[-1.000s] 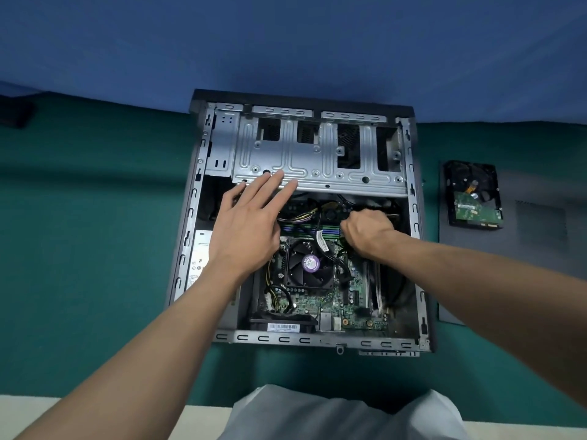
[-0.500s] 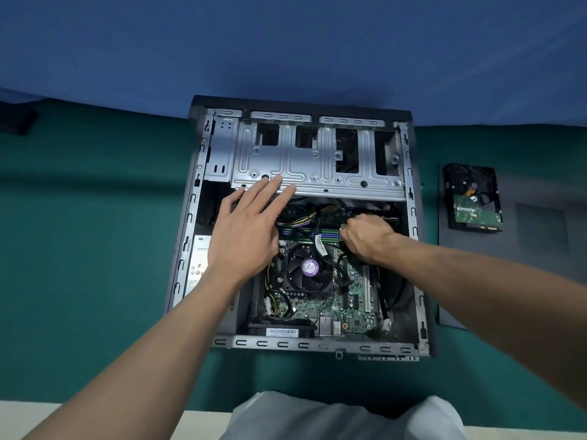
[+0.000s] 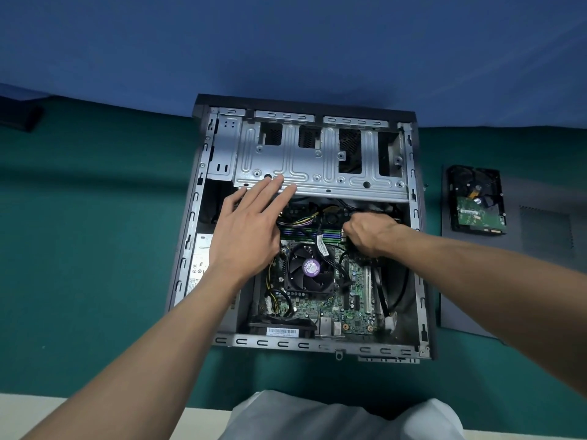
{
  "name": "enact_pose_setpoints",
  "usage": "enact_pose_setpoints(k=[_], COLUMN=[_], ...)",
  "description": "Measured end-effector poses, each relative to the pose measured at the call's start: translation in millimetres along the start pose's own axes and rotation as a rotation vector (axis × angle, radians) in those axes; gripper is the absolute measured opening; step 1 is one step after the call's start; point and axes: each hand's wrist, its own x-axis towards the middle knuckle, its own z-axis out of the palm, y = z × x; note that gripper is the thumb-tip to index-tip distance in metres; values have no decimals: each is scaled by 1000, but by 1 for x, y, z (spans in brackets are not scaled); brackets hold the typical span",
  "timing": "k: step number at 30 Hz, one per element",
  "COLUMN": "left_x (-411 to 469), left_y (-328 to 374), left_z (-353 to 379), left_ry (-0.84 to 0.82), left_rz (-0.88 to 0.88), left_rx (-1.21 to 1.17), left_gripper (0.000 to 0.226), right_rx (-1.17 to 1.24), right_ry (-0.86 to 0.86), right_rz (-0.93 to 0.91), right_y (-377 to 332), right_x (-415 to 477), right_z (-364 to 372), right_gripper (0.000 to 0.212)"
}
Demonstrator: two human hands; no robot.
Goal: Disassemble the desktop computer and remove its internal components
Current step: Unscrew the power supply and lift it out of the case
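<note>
Centre-right of frame, inside the case, R hand is knuckles-up w/ fingers curled under. Its grip is clamped down into the black cables just right of the RAM. Which wire or plug it has is hidden by the knuckles. Its forearm comes in from the right edge.

L hand sits centre-left, grip apart and holding nothing. Fingers are straight and a bit spread, tips resting on the lower edge of the drive cage. The palm is over the gap btwn PSU and fan.

Fan w/ purple hub sticker sits mid-case just below both hands, on the green mobo, which fills the lower-right part of the case. PSU w/ white label lies along the case's left wall. The cage is grey metal across the upper part of the case.

Case lies on its side, open face up, centre of frame on a green worktop. Right of frame, HDD lies board side up on a dark side panel, apart from the case. Blue backdrop fills the top, w/ grey clothing at bottom centre.
</note>
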Motion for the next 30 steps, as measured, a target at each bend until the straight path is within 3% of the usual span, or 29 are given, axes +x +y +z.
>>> enact_pose_setpoints(k=[7,13,16,19,30], left_x=[0,0,0,0,-1], left_y=[-1,-1,0,1,10], left_z=[1,1,1,-1,-10], left_ry=[-4,-4,-16,-18,-85], left_rz=[0,1,0,-2,-35], left_rx=[-10,-13,-15,-18,-24], left_gripper=[75,74,74,74,77], right_rx=[56,169,221,339,768], right_ry=[12,321,458,570,1124], right_rz=[30,183,220,181,-67], right_y=[-2,-15,-21,-27,-11], right_x=[-7,-35,-49,-62,-116], right_z=[-18,-5,-2,-3,-18], right_gripper=[20,17,31,40,25])
